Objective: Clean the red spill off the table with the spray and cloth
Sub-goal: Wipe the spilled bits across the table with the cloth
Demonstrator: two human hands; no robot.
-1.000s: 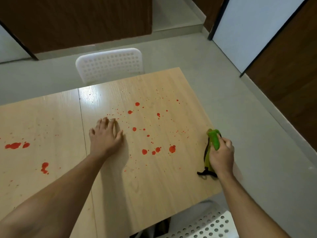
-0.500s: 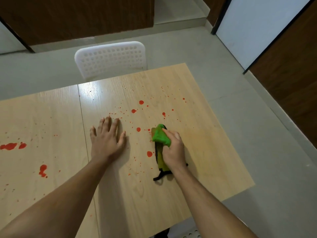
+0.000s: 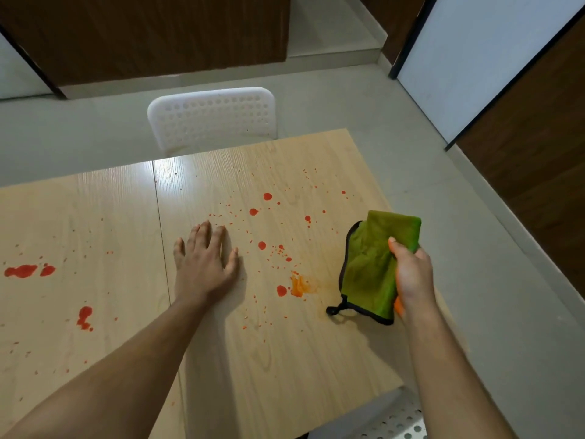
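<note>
Now — cloth [image 3: 376,267] in right hand [image 3: 411,274]

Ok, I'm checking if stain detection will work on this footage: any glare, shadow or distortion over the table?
Head view: a bright glare patch sits on the table near the white chair; soft shadows fall beside the left hand and under the green cloth; wide-angle distortion bends the table edges; red spots read sharp.

Glossy wood-grain table [image 3: 285,359]; soft cloth [image 3: 370,267].
</note>
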